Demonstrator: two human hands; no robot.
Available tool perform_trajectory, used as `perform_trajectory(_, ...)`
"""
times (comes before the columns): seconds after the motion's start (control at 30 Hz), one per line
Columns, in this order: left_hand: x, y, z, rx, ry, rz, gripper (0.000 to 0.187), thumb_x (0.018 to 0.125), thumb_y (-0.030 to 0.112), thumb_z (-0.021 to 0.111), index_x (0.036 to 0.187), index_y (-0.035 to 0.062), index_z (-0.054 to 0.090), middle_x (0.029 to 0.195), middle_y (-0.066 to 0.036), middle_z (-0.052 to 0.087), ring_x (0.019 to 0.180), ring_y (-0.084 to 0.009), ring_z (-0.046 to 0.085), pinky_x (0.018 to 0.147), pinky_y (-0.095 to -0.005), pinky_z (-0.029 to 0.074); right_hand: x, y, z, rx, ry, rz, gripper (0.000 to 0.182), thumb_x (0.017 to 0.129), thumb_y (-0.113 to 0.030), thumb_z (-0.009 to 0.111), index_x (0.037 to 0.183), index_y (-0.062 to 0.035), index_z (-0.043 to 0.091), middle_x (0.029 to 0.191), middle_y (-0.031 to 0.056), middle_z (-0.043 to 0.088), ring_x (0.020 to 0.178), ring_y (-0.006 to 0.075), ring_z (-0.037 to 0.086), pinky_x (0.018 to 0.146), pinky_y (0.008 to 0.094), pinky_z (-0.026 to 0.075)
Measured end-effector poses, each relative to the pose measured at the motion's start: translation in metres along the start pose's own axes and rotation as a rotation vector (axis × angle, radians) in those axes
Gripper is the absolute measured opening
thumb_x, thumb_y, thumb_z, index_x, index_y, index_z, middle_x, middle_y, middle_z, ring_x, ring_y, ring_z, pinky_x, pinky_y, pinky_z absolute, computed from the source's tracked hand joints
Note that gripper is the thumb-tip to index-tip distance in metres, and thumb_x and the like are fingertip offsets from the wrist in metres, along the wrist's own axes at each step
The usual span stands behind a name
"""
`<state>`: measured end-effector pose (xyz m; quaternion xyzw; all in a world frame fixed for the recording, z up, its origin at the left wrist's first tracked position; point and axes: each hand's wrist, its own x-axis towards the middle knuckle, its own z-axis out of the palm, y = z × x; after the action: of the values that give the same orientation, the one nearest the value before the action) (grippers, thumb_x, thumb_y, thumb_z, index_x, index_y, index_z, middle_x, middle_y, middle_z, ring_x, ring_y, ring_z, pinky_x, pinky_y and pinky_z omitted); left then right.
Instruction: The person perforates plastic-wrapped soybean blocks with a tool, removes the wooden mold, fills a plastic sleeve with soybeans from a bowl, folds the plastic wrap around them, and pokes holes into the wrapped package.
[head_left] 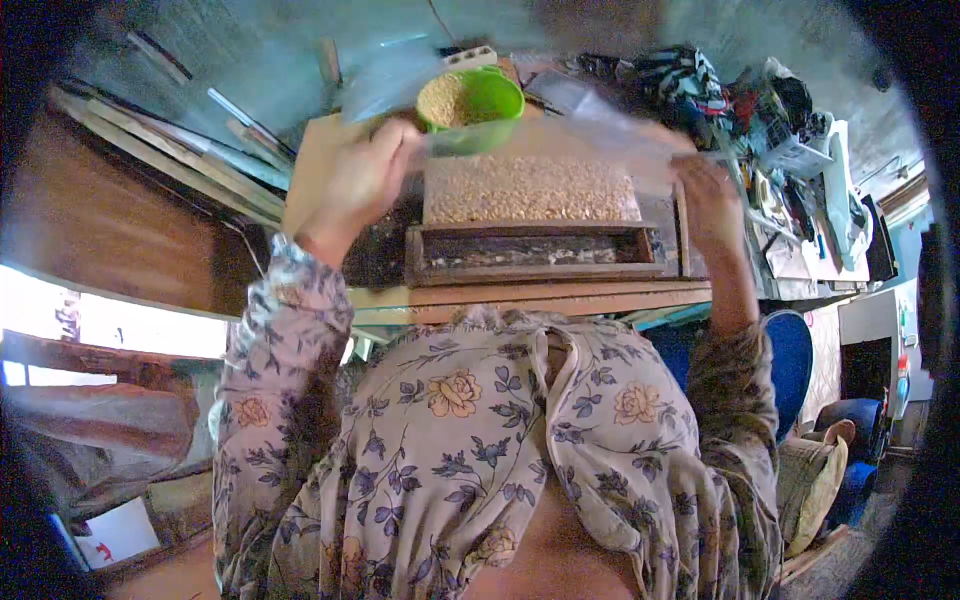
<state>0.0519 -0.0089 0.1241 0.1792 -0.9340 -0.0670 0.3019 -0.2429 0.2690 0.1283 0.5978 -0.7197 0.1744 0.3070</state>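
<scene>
My left hand point(372, 178) is closed on the upper left corner of a clear plastic bag point(530, 190), slightly blurred. My right hand point(708, 196) has its fingers closed at the bag's upper right corner, also smeared a little. The bag's top edge is stretched between both hands. Its lower part holds a wide layer of small pale yellow pieces, perhaps grain. Just in front of the bag lies a long, shallow wooden box point(535, 268) with a dark inside. Behind the bag, near my left hand, a green bowl point(497, 97) holds more of the same pieces.
Wooden planks point(170, 150) lean at the left. A white basket point(797, 153) and a heap of dark cloth point(680, 85) sit at the right, among tools and clutter. A blue chair point(790, 365) stands at my right side. More clear plastic point(385, 85) lies behind the bowl.
</scene>
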Motion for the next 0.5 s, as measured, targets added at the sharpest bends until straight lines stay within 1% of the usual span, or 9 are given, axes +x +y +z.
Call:
perform_trajectory(0.07, -0.017, -0.002, 0.020, -0.078, 0.018, 0.049, 0.014, 0.084, 0.020, 0.045, 0.089, 0.0071, 0.049, 0.069, -0.015, 0.057, 0.061, -0.0318, 0.057, 0.050, -0.0399, 0.043, -0.025, -0.008, 0.005, 0.007, -0.050, -0.027, 0.022, 0.079, -0.009, 0.046, 0.095, -0.0116, 0.060, 0.094, 0.0086, 0.060, 0.087, 0.0254, 0.056, 0.078, 0.0341, 0.044)
perform_trajectory(0.13, -0.029, 0.008, 0.026, -0.398, -0.025, -0.129, 0.016, 0.084, 0.020, 0.047, 0.085, 0.0039, 0.050, 0.067, -0.011, 0.058, 0.059, -0.0244, 0.058, 0.052, -0.0354, 0.043, -0.040, -0.012, 0.011, 0.264, -0.156, 0.226, 0.019, 0.077, -0.004, 0.051, 0.093, -0.0041, 0.061, 0.093, 0.0141, 0.060, 0.088, 0.0267, 0.058, 0.077, 0.0323, 0.045)
perform_trajectory(0.17, -0.029, 0.003, 0.030, -0.456, -0.098, -0.212, 0.017, 0.083, 0.019, 0.048, 0.082, 0.0026, 0.050, 0.068, -0.008, 0.058, 0.067, -0.0166, 0.059, 0.057, -0.0299, 0.043, -0.045, -0.006, 0.015, 0.241, -0.198, 0.223, 0.018, 0.077, -0.004, 0.052, 0.093, -0.0018, 0.060, 0.089, 0.0141, 0.061, 0.080, 0.0240, 0.060, 0.072, 0.0306, 0.047)
perform_trajectory(0.2, -0.028, 0.006, 0.029, -0.449, -0.095, -0.233, 0.017, 0.083, 0.019, 0.048, 0.082, 0.0026, 0.050, 0.068, -0.008, 0.058, 0.067, -0.0166, 0.059, 0.057, -0.0299, 0.043, -0.043, -0.006, 0.014, 0.255, -0.207, 0.210, 0.018, 0.077, -0.004, 0.052, 0.093, -0.0018, 0.060, 0.089, 0.0141, 0.061, 0.080, 0.0240, 0.060, 0.072, 0.0306, 0.047)
perform_trajectory(0.27, -0.019, 0.012, 0.025, -0.505, -0.221, -0.426, 0.015, 0.081, 0.017, 0.048, 0.080, 0.0025, 0.050, 0.067, -0.005, 0.057, 0.064, -0.0147, 0.057, 0.056, -0.0269, 0.042, -0.029, -0.001, 0.002, 0.463, -0.231, 0.447, 0.016, 0.079, -0.006, 0.052, 0.093, -0.0008, 0.059, 0.080, 0.0105, 0.062, 0.070, 0.0173, 0.060, 0.064, 0.0279, 0.048)
perform_trajectory(0.3, -0.018, 0.005, 0.030, -0.719, -0.237, -0.514, 0.013, 0.081, 0.017, 0.048, 0.081, 0.0041, 0.050, 0.067, -0.003, 0.055, 0.056, -0.0136, 0.054, 0.051, -0.0253, 0.041, -0.022, 0.002, -0.002, 0.775, -0.230, 0.613, 0.016, 0.081, -0.010, 0.052, 0.093, -0.0010, 0.058, 0.071, 0.0054, 0.059, 0.061, 0.0102, 0.056, 0.051, 0.0233, 0.045)
perform_trajectory(0.4, -0.009, 0.012, 0.022, -1.010, -0.291, -0.738, 0.013, 0.081, 0.018, 0.048, 0.083, 0.0055, 0.050, 0.071, -0.004, 0.055, 0.053, -0.0139, 0.052, 0.048, -0.0258, 0.042, 0.007, 0.019, -0.033, 0.756, -0.428, 0.732, 0.011, 0.082, -0.015, 0.053, 0.085, -0.0048, 0.057, 0.060, 0.0013, 0.054, 0.051, 0.0090, 0.050, 0.045, 0.0208, 0.040)
perform_trajectory(0.43, -0.004, 0.012, 0.018, -1.011, -0.304, -0.737, 0.013, 0.081, 0.018, 0.048, 0.083, 0.0055, 0.050, 0.071, -0.004, 0.055, 0.053, -0.0139, 0.052, 0.048, -0.0258, 0.042, 0.012, 0.023, -0.033, 0.830, -0.436, 0.752, 0.011, 0.080, -0.016, 0.055, 0.083, -0.0049, 0.056, 0.058, 0.0020, 0.054, 0.044, 0.0096, 0.046, 0.041, 0.0220, 0.038)
perform_trajectory(0.5, 0.003, 0.004, 0.009, -0.718, -0.601, -0.664, 0.015, 0.082, 0.019, 0.048, 0.088, 0.0045, 0.049, 0.073, -0.006, 0.055, 0.056, -0.0150, 0.053, 0.050, -0.0278, 0.045, 0.014, 0.034, -0.012, 0.833, -0.522, 0.708, 0.013, 0.079, -0.016, 0.056, 0.084, -0.0045, 0.057, 0.059, 0.0020, 0.055, 0.045, 0.0097, 0.047, 0.043, 0.0233, 0.040)
